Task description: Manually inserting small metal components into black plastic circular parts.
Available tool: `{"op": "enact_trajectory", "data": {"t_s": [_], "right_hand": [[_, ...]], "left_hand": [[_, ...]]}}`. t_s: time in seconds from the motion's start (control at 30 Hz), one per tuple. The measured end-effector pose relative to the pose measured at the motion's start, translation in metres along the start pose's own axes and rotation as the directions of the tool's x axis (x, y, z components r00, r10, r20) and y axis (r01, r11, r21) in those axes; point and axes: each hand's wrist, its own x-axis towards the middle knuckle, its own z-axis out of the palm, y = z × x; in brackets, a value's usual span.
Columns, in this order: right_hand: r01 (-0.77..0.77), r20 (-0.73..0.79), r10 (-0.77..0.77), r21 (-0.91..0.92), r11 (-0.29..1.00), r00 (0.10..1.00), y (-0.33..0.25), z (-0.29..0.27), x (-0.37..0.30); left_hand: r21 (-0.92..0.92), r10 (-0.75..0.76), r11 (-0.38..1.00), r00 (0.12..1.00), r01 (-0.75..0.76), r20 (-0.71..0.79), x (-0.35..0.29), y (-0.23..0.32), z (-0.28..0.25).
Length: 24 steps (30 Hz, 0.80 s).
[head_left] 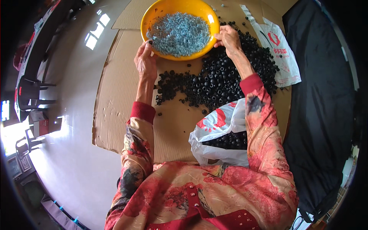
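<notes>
At the far edge of the cardboard, a round yellow bowl (180,7) is held between my two hands. Inside it lies a heap of small, shiny, bluish-clear pieces (180,34), too small to make out exactly. My left hand (146,61) pinches the near left rim, with a small black piece (150,42) at its fingertips. On the right side of the rim, my right hand (229,40) grips with thumb and fingers. Below and right of the bowl spreads a pile of round black beads (218,78), many with holes, partly hidden behind my right forearm.
A white plastic bag (214,126) with red print lies nearest my body, its mouth showing more black beads (230,141). Another white bag (285,53) lies flat at the right. Beneath everything is a cardboard sheet (119,96). Black cloth (320,103) covers the right side; dark chairs (34,94) stand left.
</notes>
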Motion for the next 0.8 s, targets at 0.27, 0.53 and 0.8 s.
{"op": "enact_trajectory", "data": {"t_s": [0.27, 0.53, 0.8], "right_hand": [[0.017, 0.0, -0.017, -0.054, 0.998, 1.0, -0.004, -0.002, -0.006], [0.023, 0.015, -0.022, -0.037, 0.999, 1.0, 0.0, -0.003, 0.007], [0.019, 0.04, -0.019, -0.011, 1.0, 0.999, 0.003, -0.005, 0.008]], "left_hand": [[-0.023, 0.014, 1.0, 0.999, -0.015, -0.044, -0.006, -0.001, 0.003], [-0.007, 0.014, 1.0, 1.0, -0.014, -0.022, -0.005, 0.002, 0.006], [-0.026, 0.013, 1.0, 1.0, -0.013, -0.001, -0.003, 0.003, 0.003]]}}
